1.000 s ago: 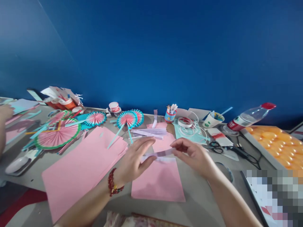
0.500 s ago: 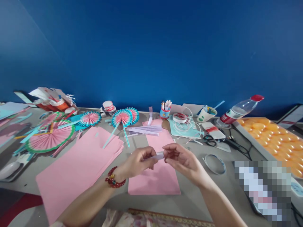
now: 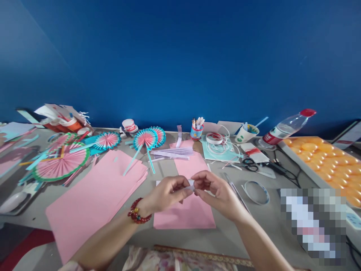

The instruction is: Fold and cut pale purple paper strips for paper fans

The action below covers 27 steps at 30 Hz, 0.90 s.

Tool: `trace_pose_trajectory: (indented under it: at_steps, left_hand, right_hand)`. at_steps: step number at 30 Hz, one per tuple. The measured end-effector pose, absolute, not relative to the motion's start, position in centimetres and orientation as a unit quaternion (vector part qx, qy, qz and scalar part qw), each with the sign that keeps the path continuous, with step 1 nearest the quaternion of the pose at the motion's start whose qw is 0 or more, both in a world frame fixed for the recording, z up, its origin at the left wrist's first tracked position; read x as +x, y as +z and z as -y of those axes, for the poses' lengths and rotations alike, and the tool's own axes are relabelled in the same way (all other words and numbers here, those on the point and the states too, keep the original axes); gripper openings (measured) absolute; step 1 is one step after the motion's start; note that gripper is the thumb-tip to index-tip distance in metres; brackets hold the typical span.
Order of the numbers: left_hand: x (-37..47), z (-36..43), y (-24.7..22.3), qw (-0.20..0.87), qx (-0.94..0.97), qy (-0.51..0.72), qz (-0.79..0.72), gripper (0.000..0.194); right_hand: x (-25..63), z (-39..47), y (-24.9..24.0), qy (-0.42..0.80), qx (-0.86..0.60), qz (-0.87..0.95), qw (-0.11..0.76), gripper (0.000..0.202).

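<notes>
A small pale lilac paper strip is between my two hands, above a pink sheet. My left hand, with a red bead bracelet at the wrist, pinches the strip between thumb and fingers. The fingertips of my right hand are closed on its other end. Most of the strip is hidden by the fingers. Behind my hands lie several loose lilac strips. To the left spreads a stack of pink paper.
Folded paper fans stand at the back, with a larger green-edged one at left. Near the wall are a pen cup and a leaning bottle. Scissors and a tape roll lie right.
My right hand has come closer to my left, its fingers closing on the strip, and less of the strip shows. A slim tool beside my right forearm has come into sight.
</notes>
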State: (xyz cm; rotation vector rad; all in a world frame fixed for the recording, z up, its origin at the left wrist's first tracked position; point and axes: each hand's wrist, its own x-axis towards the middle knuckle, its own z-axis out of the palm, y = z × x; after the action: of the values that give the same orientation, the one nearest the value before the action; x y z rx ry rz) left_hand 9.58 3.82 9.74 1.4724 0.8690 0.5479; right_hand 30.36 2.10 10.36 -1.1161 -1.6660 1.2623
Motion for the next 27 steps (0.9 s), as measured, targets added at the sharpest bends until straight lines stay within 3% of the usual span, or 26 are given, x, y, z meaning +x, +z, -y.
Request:
trace_pose_trajectory:
  at_steps: [16, 27]
  left_hand:
    - [9.7, -3.5, 8.5, 0.612, 0.642, 0.23, -0.4, 0.036]
    - [10.2, -3.3, 8.5, 0.606, 0.634, 0.257, -0.407, 0.029]
  right_hand:
    - [29.9, -1.3, 8.5, 0.495, -0.462, 0.619, 0.399, 0.021]
    - [29.1, -0.5, 7.9, 0.368, -0.51, 0.669, 0.396, 0.017]
